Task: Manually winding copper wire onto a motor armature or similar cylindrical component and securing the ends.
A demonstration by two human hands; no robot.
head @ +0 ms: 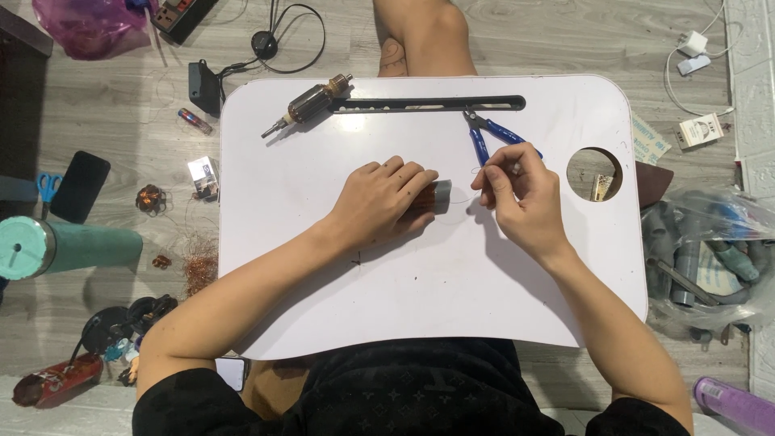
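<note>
Desk [420, 274]: white lap desk with rounded corners, a round hole [594, 174] cut in its right side and a long black slot bar [428, 104] along the far edge.
Left hand [386, 202]: lying palm down over a small grey-ended spool [436, 196] near the middle of the desk, fingers curled over it and holding it; only the spool's right end pokes out.
Right hand [517, 194]: just right of the spool, thumb and forefinger pinched narrow on a really thin wire [460, 196] that loops across the short gap to the spool. The wire's so fine I can barely follow it.
Pliers [488, 133]: blue-handled, lying on the desk just beyond the right hand, tips pointing at the slot bar; the knuckles cover the near end of the handles.
Motor armature [307, 106]: copper-wound rotor with a steel shaft, lying tilted at the far left corner of the desk, well apart from both hands.
Floor, left: tangle of copper wire [198, 270], a teal tumbler [64, 246] on its side, blue scissors [47, 185], a black phone [81, 186].
Floor, right: clear bag of grey pipe fittings [710, 250], white charger with cable [693, 44].
</note>
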